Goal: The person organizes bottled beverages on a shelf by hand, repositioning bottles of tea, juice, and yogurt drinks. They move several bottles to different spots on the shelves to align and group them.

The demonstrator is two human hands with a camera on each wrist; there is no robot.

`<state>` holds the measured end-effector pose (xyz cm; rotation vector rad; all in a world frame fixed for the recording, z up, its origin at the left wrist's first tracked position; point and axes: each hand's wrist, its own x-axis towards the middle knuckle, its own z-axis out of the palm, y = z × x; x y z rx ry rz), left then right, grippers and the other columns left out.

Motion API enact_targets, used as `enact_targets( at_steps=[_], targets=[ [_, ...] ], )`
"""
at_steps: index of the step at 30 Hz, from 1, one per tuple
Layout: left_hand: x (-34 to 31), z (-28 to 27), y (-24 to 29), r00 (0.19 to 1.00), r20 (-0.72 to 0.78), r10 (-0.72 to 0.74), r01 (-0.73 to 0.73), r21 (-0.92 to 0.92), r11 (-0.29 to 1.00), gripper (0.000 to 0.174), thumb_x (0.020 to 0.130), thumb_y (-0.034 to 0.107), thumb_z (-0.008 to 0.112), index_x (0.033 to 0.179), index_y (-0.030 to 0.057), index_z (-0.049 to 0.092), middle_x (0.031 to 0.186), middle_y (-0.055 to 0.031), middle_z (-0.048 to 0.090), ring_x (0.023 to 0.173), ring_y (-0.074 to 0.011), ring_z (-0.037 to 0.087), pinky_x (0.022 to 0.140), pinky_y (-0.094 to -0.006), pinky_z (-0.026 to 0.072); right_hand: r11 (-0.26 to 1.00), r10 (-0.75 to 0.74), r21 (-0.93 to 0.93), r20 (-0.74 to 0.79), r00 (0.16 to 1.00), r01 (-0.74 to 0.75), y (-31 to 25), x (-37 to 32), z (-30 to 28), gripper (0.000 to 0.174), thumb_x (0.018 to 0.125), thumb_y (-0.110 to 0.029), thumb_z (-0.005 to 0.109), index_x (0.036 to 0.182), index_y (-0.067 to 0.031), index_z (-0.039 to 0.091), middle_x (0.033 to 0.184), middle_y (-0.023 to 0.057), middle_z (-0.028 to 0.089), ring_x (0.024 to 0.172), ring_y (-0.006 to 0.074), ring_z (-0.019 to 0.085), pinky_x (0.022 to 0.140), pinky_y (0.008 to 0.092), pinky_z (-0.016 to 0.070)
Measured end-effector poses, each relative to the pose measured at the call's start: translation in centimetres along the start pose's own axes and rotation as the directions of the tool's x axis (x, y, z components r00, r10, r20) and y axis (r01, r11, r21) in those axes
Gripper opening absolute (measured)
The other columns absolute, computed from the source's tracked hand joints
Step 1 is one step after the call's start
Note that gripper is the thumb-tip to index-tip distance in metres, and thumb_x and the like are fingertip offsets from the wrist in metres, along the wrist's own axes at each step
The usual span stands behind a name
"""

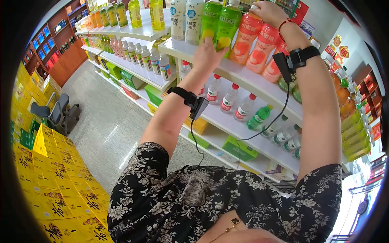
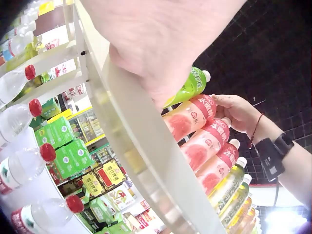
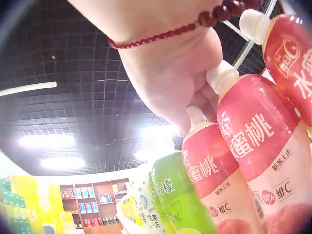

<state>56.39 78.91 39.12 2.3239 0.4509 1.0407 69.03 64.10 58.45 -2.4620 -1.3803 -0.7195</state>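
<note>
At the front of the top shelf my left hand [image 1: 208,56] grips a green lemon drink bottle [image 1: 228,25] low down, fingers and thumb against its front. Another green bottle [image 1: 211,18] stands beside it on the left. In the left wrist view the back of that hand hides most of the green bottle [image 2: 194,84]. My right hand [image 1: 270,13] reaches over from above and pinches the white cap of the leftmost peach drink bottle [image 1: 245,36]. Its fingertips surround that cap in the right wrist view, above the pink label [image 3: 207,158]. More peach bottles [image 1: 262,48] stand upright to the right.
White yogurt-drink bottles [image 1: 193,20] stand left of the green ones. Below, the lower shelf [image 1: 210,111] bears water bottles [image 1: 229,98] with red caps. Yellow cartons [image 1: 60,174] are stacked at the left, near a dark swivel chair [image 1: 54,109]. Cables hang from both wrist cameras.
</note>
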Motion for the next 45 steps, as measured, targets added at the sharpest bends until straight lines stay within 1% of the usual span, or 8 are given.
enact_targets(
  at_steps=[2, 8, 12, 14, 17, 23, 38, 45],
  targets=[
    [-0.7, -0.2, 0.5, 0.954, -0.257, 0.156, -0.178, -0.067, 0.982, 0.054, 0.079, 0.039, 0.073, 0.113, -0.0001, 0.058, 0.1, -0.0186, 0.063, 0.095, -0.0352, 0.062, 0.079, -0.0439, 0.0504, 1.0, -0.001, -0.005, -0.025, 1.0, 0.001, 0.2, 0.3, 0.1, 0.026, 0.085, -0.03, 0.055, 0.086, -0.0085, 0.069, 0.087, 0.0179, 0.067, 0.085, 0.0372, 0.063, 0.075, 0.0457, 0.0491],
    [-2.2, 0.8, 1.6, 0.898, -0.215, 0.383, -0.391, 0.009, 0.92, 0.039, 0.083, 0.029, 0.07, 0.112, 0.0047, 0.061, 0.095, -0.0146, 0.063, 0.087, -0.0335, 0.063, 0.074, -0.0416, 0.0508, 0.999, -0.03, -0.027, -0.058, 0.998, 0.029, -0.4, 0.0, 0.1, 0.027, 0.085, -0.029, 0.052, 0.083, -0.0067, 0.068, 0.084, 0.019, 0.067, 0.083, 0.0382, 0.063, 0.074, 0.0471, 0.0485],
    [-2.4, 1.4, 2.5, 0.899, -0.266, 0.349, -0.366, -0.014, 0.931, 0.031, 0.083, 0.031, 0.068, 0.104, 0.0081, 0.063, 0.088, -0.0124, 0.063, 0.079, -0.0336, 0.063, 0.068, -0.0434, 0.0516, 0.996, -0.082, -0.039, -0.074, 0.994, 0.079, 0.0, 0.2, 0.2, 0.028, 0.084, -0.028, 0.051, 0.081, -0.0059, 0.067, 0.083, 0.0192, 0.066, 0.081, 0.0383, 0.063, 0.073, 0.0468, 0.0485],
    [-2.4, 0.9, 3.2, 0.977, -0.014, 0.211, -0.212, -0.053, 0.976, 0.039, 0.087, 0.035, 0.063, 0.113, 0.0067, 0.062, 0.098, -0.0158, 0.065, 0.089, -0.0359, 0.063, 0.076, -0.044, 0.0503, 0.996, -0.091, -0.035, -0.084, 0.992, 0.088, -0.1, 0.3, 0.1, 0.028, 0.084, -0.028, 0.051, 0.081, -0.0055, 0.067, 0.081, 0.0192, 0.066, 0.08, 0.0379, 0.063, 0.071, 0.0464, 0.0486],
    [-2.2, 0.9, 3.7, 0.983, 0.07, 0.169, -0.159, -0.128, 0.979, 0.039, 0.086, 0.036, 0.063, 0.112, 0.0066, 0.063, 0.098, -0.0168, 0.066, 0.091, -0.0361, 0.063, 0.077, -0.0446, 0.0499, 0.996, -0.092, -0.025, -0.093, 0.991, 0.09, 0.1, 0.0, 0.2, 0.027, 0.084, -0.028, 0.052, 0.08, -0.005, 0.066, 0.08, 0.0195, 0.066, 0.079, 0.0376, 0.064, 0.07, 0.0461, 0.0485],
    [-1.8, 2.4, 3.6, 0.994, -0.001, 0.107, -0.106, -0.173, 0.979, 0.027, 0.082, 0.033, 0.067, 0.097, 0.0098, 0.069, 0.091, -0.0147, 0.068, 0.085, -0.0339, 0.065, 0.074, -0.0434, 0.0512, 0.993, -0.12, -0.012, -0.086, 0.989, 0.12, 0.3, 0.2, 0.0, 0.027, 0.083, -0.027, 0.053, 0.078, -0.0043, 0.066, 0.081, 0.0197, 0.066, 0.079, 0.0378, 0.063, 0.071, 0.0455, 0.0487],
    [-2.0, 1.2, 4.3, 0.995, 0.066, 0.077, -0.067, -0.148, 0.987, 0.037, 0.079, 0.035, 0.07, 0.106, 0.0095, 0.069, 0.09, -0.0144, 0.068, 0.086, -0.0323, 0.065, 0.075, -0.0409, 0.05, 0.996, -0.093, 0.005, -0.022, 0.995, 0.093, -0.2, 0.0, -0.7, 0.026, 0.082, -0.028, 0.056, 0.077, -0.0048, 0.066, 0.079, 0.0191, 0.066, 0.078, 0.0363, 0.063, 0.07, 0.0439, 0.0479],
    [-1.8, 1.2, 4.2, 0.994, 0.063, 0.089, -0.08, -0.126, 0.989, 0.029, 0.08, 0.033, 0.068, 0.101, 0.0118, 0.07, 0.092, -0.0143, 0.068, 0.088, -0.0331, 0.065, 0.077, -0.0429, 0.051, 0.998, -0.058, 0.022, -0.039, 0.998, 0.059, -0.7, 0.0, -0.7, 0.027, 0.082, -0.029, 0.056, 0.076, -0.0043, 0.066, 0.078, 0.0193, 0.066, 0.077, 0.0365, 0.063, 0.069, 0.044, 0.0478]
  ],
)
